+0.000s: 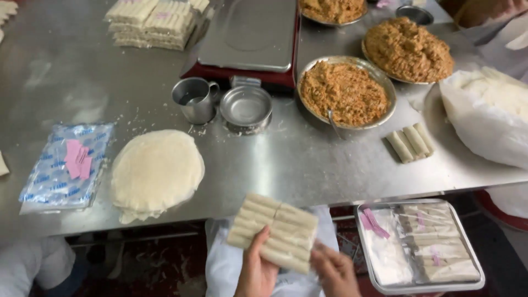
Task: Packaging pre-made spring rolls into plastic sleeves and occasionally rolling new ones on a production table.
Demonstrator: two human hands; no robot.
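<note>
My left hand (257, 269) is curled under the near end of a flat block of pale rolled pastry sticks (273, 232), thumb up across its face, so it is closed around the block and carries it. My right hand (334, 270) sits at the block's lower right corner, fingers half bent and touching the edge; whether it grips or only steadies I cannot tell. The block hangs in the air in front of my white apron (220, 264), just off the near edge of the steel table (308, 165), with nothing under it but the floor. The rolls lie side by side in two rows and look only loosely stuck, so I judge that a tilt or a slack thumb could let the outer ones slide away, and squeezing harder might crush them. Just to my right a shallow steel tray (477, 275) holds bagged rolls and pink slips. On the table near me sits a round stack of thin pale dough sheets (157, 171), and left of it a pile of clear printed plastic bags with pink slips on top (63, 165). Further on stand a small steel mug (193, 99), a small steel bowl (245, 107), a few loose rolls (410, 142), and a wide steel dish of brown shredded filling (346, 91).
</note>
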